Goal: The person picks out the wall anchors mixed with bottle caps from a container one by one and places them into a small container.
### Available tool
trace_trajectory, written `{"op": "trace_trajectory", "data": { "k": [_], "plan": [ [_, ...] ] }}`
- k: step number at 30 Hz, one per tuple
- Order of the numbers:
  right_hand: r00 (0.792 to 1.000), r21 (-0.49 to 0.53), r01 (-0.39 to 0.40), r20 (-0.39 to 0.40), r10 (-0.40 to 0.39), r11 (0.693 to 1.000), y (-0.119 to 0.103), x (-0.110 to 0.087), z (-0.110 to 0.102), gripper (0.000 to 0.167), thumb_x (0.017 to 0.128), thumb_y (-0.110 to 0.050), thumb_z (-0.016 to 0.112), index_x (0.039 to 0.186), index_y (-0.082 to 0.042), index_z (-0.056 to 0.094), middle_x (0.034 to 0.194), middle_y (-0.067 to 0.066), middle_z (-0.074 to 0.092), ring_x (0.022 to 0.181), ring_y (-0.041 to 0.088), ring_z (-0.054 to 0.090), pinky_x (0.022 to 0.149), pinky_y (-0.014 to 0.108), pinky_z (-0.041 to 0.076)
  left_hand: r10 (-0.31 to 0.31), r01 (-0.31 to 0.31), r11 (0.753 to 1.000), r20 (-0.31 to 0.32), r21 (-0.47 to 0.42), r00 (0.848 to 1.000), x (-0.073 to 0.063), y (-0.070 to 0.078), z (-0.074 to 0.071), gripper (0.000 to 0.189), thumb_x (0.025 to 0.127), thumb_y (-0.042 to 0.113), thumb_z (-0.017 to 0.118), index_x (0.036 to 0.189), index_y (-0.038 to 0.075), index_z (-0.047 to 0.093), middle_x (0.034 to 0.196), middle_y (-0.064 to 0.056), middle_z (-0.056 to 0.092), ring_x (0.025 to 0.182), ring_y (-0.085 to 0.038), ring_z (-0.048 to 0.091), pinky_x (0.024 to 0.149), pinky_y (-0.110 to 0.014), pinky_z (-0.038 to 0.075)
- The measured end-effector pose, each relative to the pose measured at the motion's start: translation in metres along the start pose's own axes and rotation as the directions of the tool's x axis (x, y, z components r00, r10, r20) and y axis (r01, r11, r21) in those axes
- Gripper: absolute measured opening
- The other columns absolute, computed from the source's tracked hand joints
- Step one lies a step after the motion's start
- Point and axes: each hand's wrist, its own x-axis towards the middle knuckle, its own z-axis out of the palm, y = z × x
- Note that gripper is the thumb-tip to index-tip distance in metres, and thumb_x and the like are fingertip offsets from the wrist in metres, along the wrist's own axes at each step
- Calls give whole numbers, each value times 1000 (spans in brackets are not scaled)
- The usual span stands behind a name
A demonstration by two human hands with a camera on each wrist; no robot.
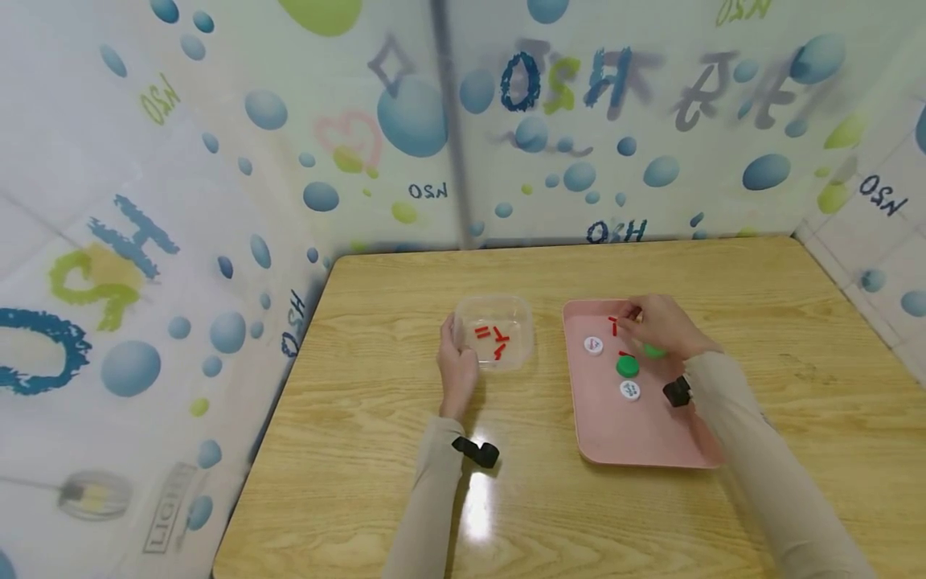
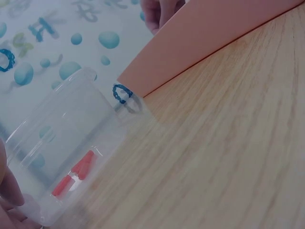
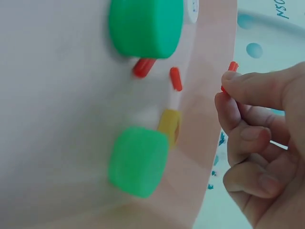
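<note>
My right grip [image 1: 661, 323] pinches a small red piece [image 3: 232, 67] near the pink tray's [image 1: 606, 430] far rim; light pressure should suit it, my left grip [image 1: 458, 366] holding the clear container [image 1: 519, 342].

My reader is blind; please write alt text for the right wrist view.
A right hand pinches a red stick at the edge of a pink tray. In it lie two green pieces, two more red sticks, a yellow piece and a white piece.

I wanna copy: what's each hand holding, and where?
The left hand holds the clear box by its left side; the right hand pinches a red stick around its middle.
</note>
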Motion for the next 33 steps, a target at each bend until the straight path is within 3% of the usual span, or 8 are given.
{"op": "trace_trajectory", "data": {
  "k": [6, 20, 29, 33],
  "plan": [
    [997, -33, 67, -25, -68, 997, -6, 6, 0, 13, 92, -9, 70, 94, 3, 71, 86, 15, 71, 77, 24, 64, 70, 36, 56, -5, 5, 1000, 2, 14, 1000, 0, 1, 1, 77, 79, -11, 37, 152, 11, 42, 155, -14, 47, 144, -29, 41, 120, -48, 33],
    [999, -11, 30, 18, -30, 999, -21, 14, 6, 17, 95, -16, 68, 100, 0, 71, 83, 10, 71, 68, 18, 58, 64, 29, 50, -5, 5, 1000, -5, 18, 1000, 1, -1, 1, 77, 78, -12, 36, 152, 11, 43, 156, -14, 46, 145, -28, 40, 121, -47, 31],
    [993, 26, 113, 30, -114, 993, -36, 23, 4, 16, 96, -14, 66, 101, 1, 71, 89, 14, 72, 68, 16, 60, 68, 33, 55, 13, -13, 1000, -19, -7, 1000, 1, -3, 2, 75, 79, -11, 37, 151, 10, 44, 153, -15, 49, 142, -29, 44, 120, -49, 33],
    [991, 48, 126, 33, -127, 991, -45, 26, 4, 16, 96, -14, 67, 100, 0, 72, 89, 14, 72, 61, 16, 58, 62, 31, 52, 12, -12, 1000, -22, -12, 1000, 2, -4, 2, 75, 79, -11, 37, 151, 10, 44, 153, -15, 49, 141, -29, 44, 119, -49, 34]
  ]
}}
